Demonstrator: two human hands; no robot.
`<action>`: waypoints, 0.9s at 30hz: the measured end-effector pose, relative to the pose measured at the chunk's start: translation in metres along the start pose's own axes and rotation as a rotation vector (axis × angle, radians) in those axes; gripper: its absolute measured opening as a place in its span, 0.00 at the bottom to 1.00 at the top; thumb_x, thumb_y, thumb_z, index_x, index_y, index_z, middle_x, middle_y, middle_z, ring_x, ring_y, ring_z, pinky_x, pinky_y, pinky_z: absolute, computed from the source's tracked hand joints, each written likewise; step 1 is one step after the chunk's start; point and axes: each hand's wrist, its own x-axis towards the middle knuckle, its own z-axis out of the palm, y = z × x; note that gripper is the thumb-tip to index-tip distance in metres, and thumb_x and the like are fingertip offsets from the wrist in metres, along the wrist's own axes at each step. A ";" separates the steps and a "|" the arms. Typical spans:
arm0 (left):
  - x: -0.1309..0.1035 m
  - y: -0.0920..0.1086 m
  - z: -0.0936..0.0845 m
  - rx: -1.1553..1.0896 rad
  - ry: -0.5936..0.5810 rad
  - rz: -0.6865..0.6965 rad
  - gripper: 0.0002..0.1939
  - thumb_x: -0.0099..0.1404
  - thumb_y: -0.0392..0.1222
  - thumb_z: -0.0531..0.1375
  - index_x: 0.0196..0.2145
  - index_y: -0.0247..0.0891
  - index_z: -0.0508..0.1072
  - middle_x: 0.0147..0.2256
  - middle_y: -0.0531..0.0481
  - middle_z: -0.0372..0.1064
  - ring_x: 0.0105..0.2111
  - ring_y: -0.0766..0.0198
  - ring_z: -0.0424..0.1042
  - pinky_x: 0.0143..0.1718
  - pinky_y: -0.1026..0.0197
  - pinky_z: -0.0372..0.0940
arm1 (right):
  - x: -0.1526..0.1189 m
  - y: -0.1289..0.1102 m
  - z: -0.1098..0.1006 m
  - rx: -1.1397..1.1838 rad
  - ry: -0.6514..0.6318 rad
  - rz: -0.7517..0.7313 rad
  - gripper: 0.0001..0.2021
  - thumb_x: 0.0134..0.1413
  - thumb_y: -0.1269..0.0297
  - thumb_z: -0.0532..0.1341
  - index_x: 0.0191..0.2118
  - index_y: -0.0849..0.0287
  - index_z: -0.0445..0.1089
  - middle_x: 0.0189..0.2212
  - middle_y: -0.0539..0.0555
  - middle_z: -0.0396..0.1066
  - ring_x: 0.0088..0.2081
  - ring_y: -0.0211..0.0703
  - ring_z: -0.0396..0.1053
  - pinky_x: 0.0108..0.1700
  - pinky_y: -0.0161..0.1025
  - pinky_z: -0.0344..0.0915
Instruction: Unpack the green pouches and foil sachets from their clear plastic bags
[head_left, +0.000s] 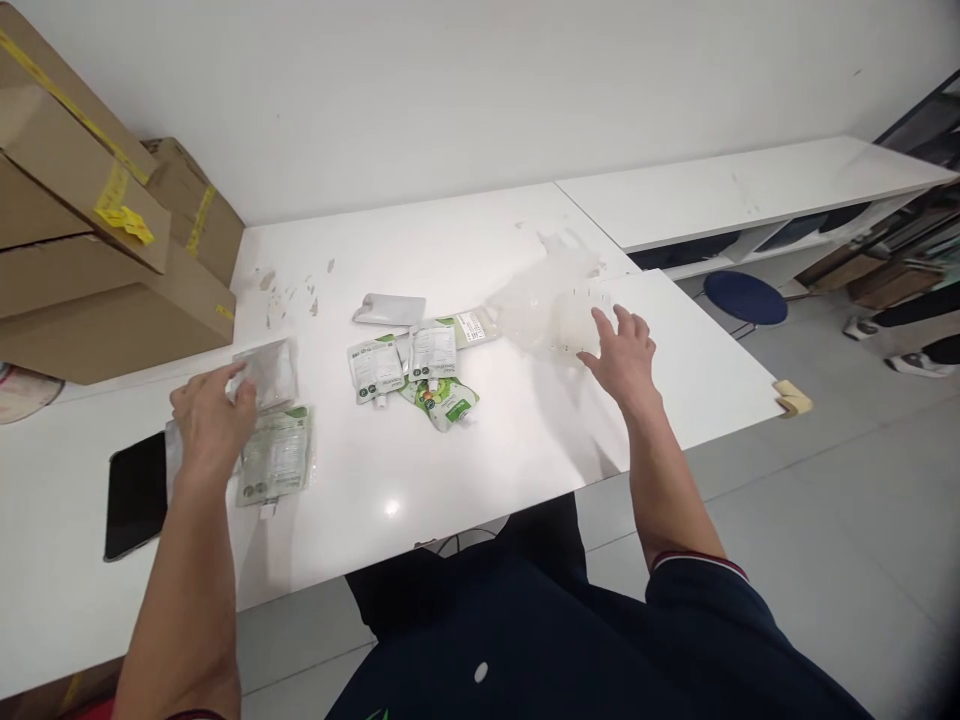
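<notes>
My left hand (215, 418) is over a clear-wrapped packet (271, 374) at the left, its thumb and fingers at the packet's near-left edge. Just below lies a green and white pouch in clear wrap (279, 455). My right hand (621, 352) has its fingers spread and holds nothing, beside a crumpled clear plastic bag (547, 305). Between my hands, green and white spouted pouches (433, 352) overlap on the white table (360, 550). Behind them are a plain silver-white pouch (389, 309) and a green packet with a white label (472, 328).
A black phone (136, 497) lies left of my left wrist. Cardboard boxes (112, 270) are stacked at the back left. A blue stool (745, 298) stands beyond the table at the right, with a person's shoes (921, 364) farther off. A beige guard (793, 398) covers the table corner.
</notes>
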 end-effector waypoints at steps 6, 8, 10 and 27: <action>-0.073 0.058 0.002 -0.158 0.082 0.103 0.15 0.64 0.51 0.54 0.43 0.48 0.76 0.43 0.49 0.77 0.48 0.51 0.72 0.57 0.46 0.60 | 0.026 0.019 0.017 0.050 -0.094 0.015 0.19 0.62 0.70 0.49 0.53 0.59 0.71 0.54 0.68 0.71 0.58 0.63 0.62 0.54 0.67 0.59; -0.089 0.075 0.006 -0.227 0.105 0.125 0.13 0.65 0.50 0.55 0.42 0.48 0.77 0.43 0.48 0.77 0.48 0.50 0.72 0.56 0.45 0.61 | 0.024 0.020 0.008 0.148 0.080 0.073 0.17 0.62 0.68 0.48 0.46 0.62 0.73 0.45 0.68 0.75 0.50 0.59 0.68 0.52 0.62 0.62; -0.102 0.091 0.009 -0.289 0.123 0.156 0.13 0.66 0.49 0.56 0.43 0.46 0.77 0.42 0.45 0.77 0.48 0.50 0.72 0.55 0.45 0.62 | 0.016 0.019 -0.009 0.320 0.333 0.138 0.16 0.64 0.63 0.49 0.43 0.62 0.74 0.39 0.64 0.75 0.43 0.53 0.71 0.50 0.55 0.65; -0.130 0.237 0.038 -0.488 0.109 0.483 0.21 0.62 0.53 0.65 0.53 0.53 0.75 0.59 0.42 0.64 0.64 0.41 0.56 0.63 0.37 0.48 | -0.080 -0.075 -0.034 1.292 0.048 0.220 0.18 0.52 0.50 0.65 0.24 0.56 0.60 0.19 0.45 0.59 0.21 0.33 0.61 0.21 0.34 0.63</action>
